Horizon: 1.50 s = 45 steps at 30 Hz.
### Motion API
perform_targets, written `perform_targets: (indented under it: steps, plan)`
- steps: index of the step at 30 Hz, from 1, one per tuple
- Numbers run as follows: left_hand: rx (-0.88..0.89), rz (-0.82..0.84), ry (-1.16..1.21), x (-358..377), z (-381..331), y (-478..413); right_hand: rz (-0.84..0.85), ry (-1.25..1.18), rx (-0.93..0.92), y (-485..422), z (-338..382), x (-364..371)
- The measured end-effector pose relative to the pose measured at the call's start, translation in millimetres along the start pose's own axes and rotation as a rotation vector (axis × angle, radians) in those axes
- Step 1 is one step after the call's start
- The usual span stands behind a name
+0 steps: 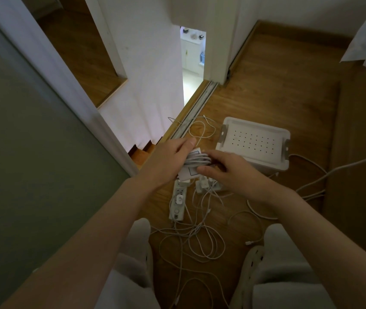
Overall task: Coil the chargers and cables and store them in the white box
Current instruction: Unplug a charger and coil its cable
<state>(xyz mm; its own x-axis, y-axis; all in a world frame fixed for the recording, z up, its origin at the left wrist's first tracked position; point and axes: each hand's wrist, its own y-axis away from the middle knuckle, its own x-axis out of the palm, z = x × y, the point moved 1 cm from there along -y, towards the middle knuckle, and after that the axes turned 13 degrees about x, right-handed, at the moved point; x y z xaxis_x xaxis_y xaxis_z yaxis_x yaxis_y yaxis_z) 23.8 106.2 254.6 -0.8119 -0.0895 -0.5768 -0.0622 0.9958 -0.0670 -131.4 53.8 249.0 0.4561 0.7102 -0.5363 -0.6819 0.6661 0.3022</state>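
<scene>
My left hand (171, 159) grips a white charger block (190, 171) with a white cable (197, 160) wound round its middle. My right hand (226, 169) curls over the wound cable from the right and pinches it. The white box (253, 143), its perforated lid on, sits on the wooden floor just right of my hands. Below my hands lie a white power strip (177, 204), small white plug adapters (202, 186) and a tangle of loose white cables (200, 239). A loop of cable (200, 130) trails on the floor beyond my hands.
Thicker white cables (311, 186) run off to the right across the floor. A sliding-door track (195, 108) and a white wall stand ahead, with steps down at the left (142, 152). My knees and perforated slippers (251, 259) frame the cable pile.
</scene>
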Motion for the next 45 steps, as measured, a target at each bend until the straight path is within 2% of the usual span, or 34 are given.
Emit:
perform_targets:
  steps: [9,15,24,29,35,42,45]
  plan:
    - [0.115,0.205,-0.244,2,5,2,-0.098,0.198,-0.025,-8,-19,2]
    - [0.024,0.261,0.059,5,-8,8,-0.156,0.239,-0.051,-8,-15,-7]
    - [0.078,0.149,0.150,11,-10,11,-0.184,0.165,-0.053,-5,-7,-11]
    - [0.122,0.250,-0.026,11,0,9,-0.033,0.071,0.072,-4,-10,-18]
    - [0.119,0.376,-0.268,11,4,8,0.082,0.309,0.103,-2,-14,-25]
    - [0.096,0.483,-0.542,10,-6,8,0.026,0.472,0.210,-2,-20,-29]
    - [0.032,0.502,-0.671,9,-4,7,-0.140,0.565,0.220,2,-19,-29]
